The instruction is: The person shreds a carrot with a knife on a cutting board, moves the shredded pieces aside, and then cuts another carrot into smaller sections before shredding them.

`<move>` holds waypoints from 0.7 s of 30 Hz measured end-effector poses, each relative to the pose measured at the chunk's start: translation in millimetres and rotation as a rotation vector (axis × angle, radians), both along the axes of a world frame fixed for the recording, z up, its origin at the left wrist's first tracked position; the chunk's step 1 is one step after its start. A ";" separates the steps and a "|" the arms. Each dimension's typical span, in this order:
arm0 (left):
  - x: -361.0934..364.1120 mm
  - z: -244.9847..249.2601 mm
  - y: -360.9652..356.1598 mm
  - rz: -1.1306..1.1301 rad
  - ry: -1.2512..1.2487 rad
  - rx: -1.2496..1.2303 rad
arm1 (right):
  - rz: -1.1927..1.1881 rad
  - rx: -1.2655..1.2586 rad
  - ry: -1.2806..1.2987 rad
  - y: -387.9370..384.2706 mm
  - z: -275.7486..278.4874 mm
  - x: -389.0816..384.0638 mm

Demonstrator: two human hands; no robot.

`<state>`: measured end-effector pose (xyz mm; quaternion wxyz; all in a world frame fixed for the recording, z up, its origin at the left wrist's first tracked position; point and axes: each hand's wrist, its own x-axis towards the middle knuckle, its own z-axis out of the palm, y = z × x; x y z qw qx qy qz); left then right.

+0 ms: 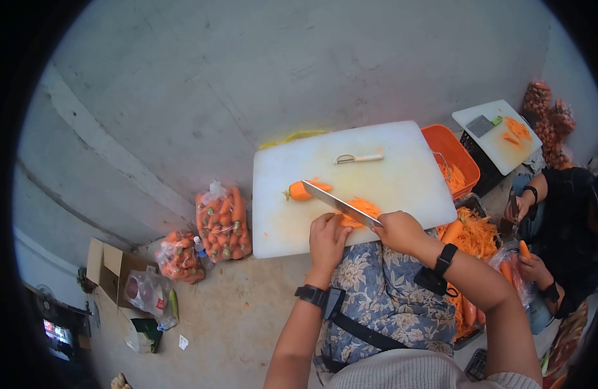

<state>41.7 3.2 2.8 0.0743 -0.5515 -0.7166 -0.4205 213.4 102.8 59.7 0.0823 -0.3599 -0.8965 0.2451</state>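
Note:
My right hand (400, 233) grips the handle of a wide-bladed kitchen knife (341, 204). Its blade slants up and left across the white cutting board (286, 227), over the cut carrot. My left hand (328, 238) is at the board's near edge, fingers curled against thin carrot slices (351, 221) below the blade. Beyond the blade lies a heap of carrot strips (365, 207). A partly cut carrot (300, 191) rests by the knife's tip. Farther back on the board is a white-handled peeler (358, 158).
An orange basin (475, 170) and a crate of carrot strips (477, 235) stand to my right. A co-worker's hand (535, 268) holds a carrot there, near another cutting board (483, 117). Bagged carrots (222, 223) and a cardboard box (109, 267) are on the floor at left.

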 end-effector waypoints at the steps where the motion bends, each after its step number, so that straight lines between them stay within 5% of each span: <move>1: 1.9 4.2 -0.5 -0.055 0.032 -0.008 | 0.008 -0.001 0.022 -0.2 -3.4 2.4; 7: -12.4 -4.4 -0.7 -0.117 -0.070 -0.212 | 0.032 0.012 0.039 -4.8 -5.2 8.3; 10: -9.4 -13.4 -0.5 -0.075 -0.230 -0.056 | 0.020 0.005 0.077 -8.2 -8.6 12.1; 13: -6.3 -19.4 -3.3 0.001 -0.076 0.125 | 0.039 0.012 0.059 -11.2 -5.1 16.1; 21: -3.2 -19.1 -7.7 -0.057 0.007 0.068 | 0.092 0.017 -0.055 -12.2 24.3 14.4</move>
